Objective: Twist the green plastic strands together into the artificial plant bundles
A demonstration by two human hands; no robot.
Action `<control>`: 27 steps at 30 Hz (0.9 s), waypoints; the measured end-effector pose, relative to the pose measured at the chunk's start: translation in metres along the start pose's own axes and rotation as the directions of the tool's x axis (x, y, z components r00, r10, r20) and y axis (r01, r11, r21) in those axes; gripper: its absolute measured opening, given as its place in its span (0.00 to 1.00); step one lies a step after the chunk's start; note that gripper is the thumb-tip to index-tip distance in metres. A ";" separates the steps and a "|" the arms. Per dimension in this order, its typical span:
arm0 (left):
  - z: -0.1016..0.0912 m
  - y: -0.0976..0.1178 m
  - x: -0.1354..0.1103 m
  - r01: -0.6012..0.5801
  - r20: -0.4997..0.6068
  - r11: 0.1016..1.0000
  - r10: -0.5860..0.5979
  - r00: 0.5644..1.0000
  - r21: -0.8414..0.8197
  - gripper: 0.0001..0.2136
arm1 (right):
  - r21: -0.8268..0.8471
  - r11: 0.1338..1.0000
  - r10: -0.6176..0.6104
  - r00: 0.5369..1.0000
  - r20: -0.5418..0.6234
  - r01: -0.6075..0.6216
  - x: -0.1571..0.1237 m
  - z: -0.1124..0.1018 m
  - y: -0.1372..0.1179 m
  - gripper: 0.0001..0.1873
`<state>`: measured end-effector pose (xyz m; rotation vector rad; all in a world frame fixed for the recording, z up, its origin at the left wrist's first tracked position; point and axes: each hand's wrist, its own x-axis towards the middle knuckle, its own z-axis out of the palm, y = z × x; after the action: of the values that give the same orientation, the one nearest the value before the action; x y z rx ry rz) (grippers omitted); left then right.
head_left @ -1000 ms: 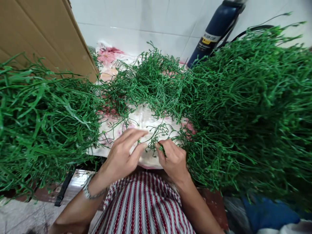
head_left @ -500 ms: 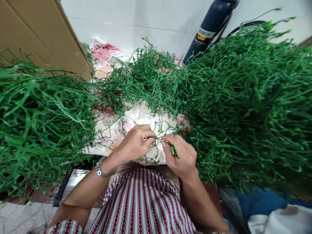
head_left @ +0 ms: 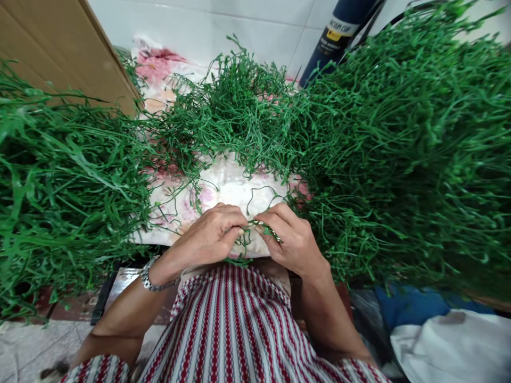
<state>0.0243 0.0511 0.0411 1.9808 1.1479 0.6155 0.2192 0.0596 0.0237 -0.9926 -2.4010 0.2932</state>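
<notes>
My left hand (head_left: 215, 231) and my right hand (head_left: 293, 236) nearly meet over the front of a flowered cloth (head_left: 235, 183). Between their fingertips runs a thin green plant stem (head_left: 251, 223), pinched from both sides. Bits of green show under my right fingers, and a few stems dangle below my left fingertips, partly hidden. Around the cloth lie heaps of similar green stems with small knobbed tips: a low pile (head_left: 247, 111) behind my hands and a tall mass (head_left: 415, 159) on the right. Whether they are real or plastic I cannot tell.
At left, a heap of broader green strands (head_left: 67, 186) leans near a cardboard sheet (head_left: 75, 58). A dark blue bottle (head_left: 327, 45) stands by the white tiled wall (head_left: 247, 24). Blue and white cloths (head_left: 455, 340) lie at lower right.
My right fingers have closed in on the left ones along the stem. The whole view has tilted slightly, so the things appear higher in it.
</notes>
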 end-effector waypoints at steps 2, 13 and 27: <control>0.003 0.001 -0.001 0.049 -0.029 0.998 -0.050 0.998 -0.046 0.08 | -0.009 1.000 0.014 1.000 -0.020 -0.014 -0.001 0.003 -0.001 0.10; 0.022 -0.008 -0.006 0.011 -0.216 0.999 -0.004 0.976 0.031 0.09 | 0.180 0.979 0.097 0.995 0.031 -0.101 -0.002 0.006 -0.011 0.07; 0.013 -0.009 -0.016 -0.023 0.058 0.998 0.020 0.998 0.062 0.07 | 0.344 0.939 -0.076 0.961 0.267 -0.022 -0.002 0.011 -0.004 0.07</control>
<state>0.0220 0.0352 0.0256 2.0525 1.1250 0.5367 0.2120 0.0554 0.0157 -0.7967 -2.4837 0.8623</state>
